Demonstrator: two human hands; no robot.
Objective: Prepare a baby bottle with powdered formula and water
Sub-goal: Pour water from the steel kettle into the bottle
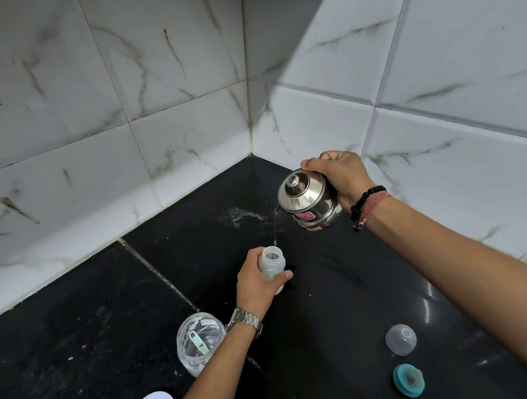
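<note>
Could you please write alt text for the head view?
The right hand tilts a steel kettle, pouring water into an open bottle held by the left hand over a black counter. Nearby: jar, cap, teal nipple ring.

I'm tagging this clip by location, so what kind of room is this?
Probably a home kitchen corner. A black stone counter meets white marble-look wall tiles, and on it the right hand pours water from a steel pot into a bottle that the left hand holds.
</note>
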